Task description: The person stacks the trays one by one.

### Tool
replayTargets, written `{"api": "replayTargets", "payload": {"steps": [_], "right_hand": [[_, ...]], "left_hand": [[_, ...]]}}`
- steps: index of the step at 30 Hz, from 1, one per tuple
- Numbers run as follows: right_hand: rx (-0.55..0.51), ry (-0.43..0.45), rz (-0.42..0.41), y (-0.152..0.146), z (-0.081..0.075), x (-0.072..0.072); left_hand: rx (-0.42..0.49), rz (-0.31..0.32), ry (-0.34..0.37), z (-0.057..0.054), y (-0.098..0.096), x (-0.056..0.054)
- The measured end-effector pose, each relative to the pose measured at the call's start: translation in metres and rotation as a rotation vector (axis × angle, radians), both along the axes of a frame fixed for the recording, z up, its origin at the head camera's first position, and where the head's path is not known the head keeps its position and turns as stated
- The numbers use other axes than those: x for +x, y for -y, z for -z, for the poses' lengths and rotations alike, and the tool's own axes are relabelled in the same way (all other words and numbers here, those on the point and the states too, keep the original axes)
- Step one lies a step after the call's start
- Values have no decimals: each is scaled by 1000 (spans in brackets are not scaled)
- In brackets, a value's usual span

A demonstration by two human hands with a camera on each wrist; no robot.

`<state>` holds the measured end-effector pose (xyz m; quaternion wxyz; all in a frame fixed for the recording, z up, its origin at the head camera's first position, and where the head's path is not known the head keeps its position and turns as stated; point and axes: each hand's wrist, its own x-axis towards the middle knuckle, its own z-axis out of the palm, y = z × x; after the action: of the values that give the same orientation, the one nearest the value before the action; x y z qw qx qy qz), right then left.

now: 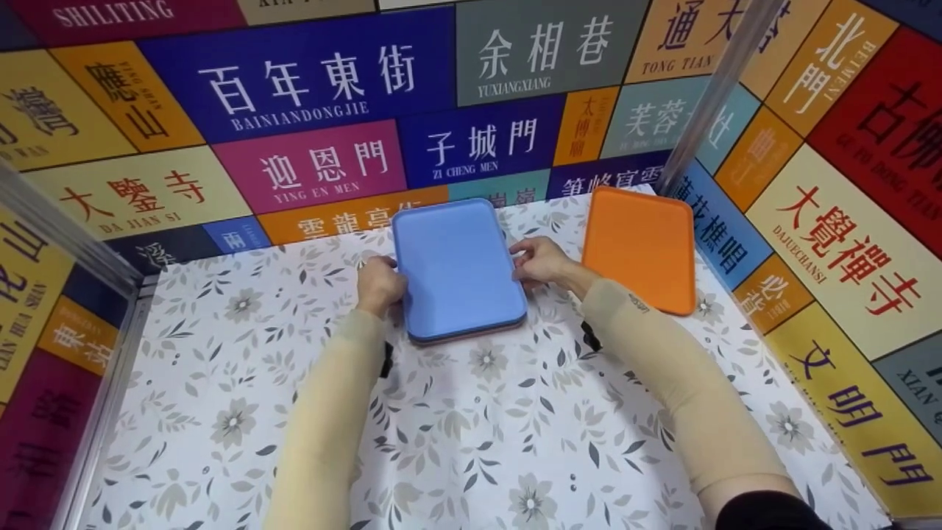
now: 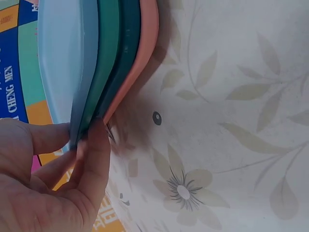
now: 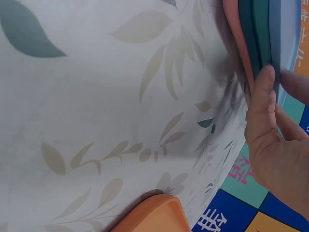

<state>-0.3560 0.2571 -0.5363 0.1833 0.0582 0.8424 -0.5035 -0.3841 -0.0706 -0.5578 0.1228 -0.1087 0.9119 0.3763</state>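
Observation:
A stack of rectangular trays lies flat near the back of the table, a light blue tray (image 1: 460,272) uppermost. Beneath it the left wrist view shows a green tray (image 2: 108,43), a dark teal tray (image 2: 128,48) and a pink tray (image 2: 148,34) at the bottom. My left hand (image 1: 380,285) grips the stack's left edge, thumb at the blue rim and fingers against the sides below. On the opposite edge my right hand (image 1: 543,261) pinches the stack the same way, its fingertips (image 3: 266,75) against the layered rims.
An orange tray (image 1: 640,250) lies separately to the right, close behind my right forearm. The table (image 1: 471,442) has a white cloth with grey flowers and leaves. Panels with coloured signs (image 1: 309,81) stand along the back and both sides.

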Motion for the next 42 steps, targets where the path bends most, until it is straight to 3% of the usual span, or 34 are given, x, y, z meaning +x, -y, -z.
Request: {"api": "replayTargets", "payload": {"steps": [2, 4, 8, 18, 23, 28, 39, 41, 42], "right_hand": [[-3, 6, -3, -3, -1, 2], [-4, 14, -7, -8, -4, 5], [-3, 22, -7, -22, -12, 9], [11, 81, 67, -76, -34, 23], [60, 48, 80, -103, -40, 32], [54, 50, 112, -126, -44, 42], [89, 50, 173, -167, -35, 58], [93, 51, 185, -176, -33, 61], [91, 55, 192, -181, -32, 63]], "left_hand": [[-37, -2, -1, -24, -9, 17], [-77, 7, -28, -30, -13, 23], [-142, 18, -74, -36, -20, 24], [-208, 68, -84, -49, -43, 26], [-260, 93, -124, -54, -59, 29], [-195, 141, -158, -62, -74, 31], [-88, 176, -128, -72, -116, 41], [-53, 177, -106, -71, -129, 39], [-25, 179, -114, -60, -135, 31]]}}
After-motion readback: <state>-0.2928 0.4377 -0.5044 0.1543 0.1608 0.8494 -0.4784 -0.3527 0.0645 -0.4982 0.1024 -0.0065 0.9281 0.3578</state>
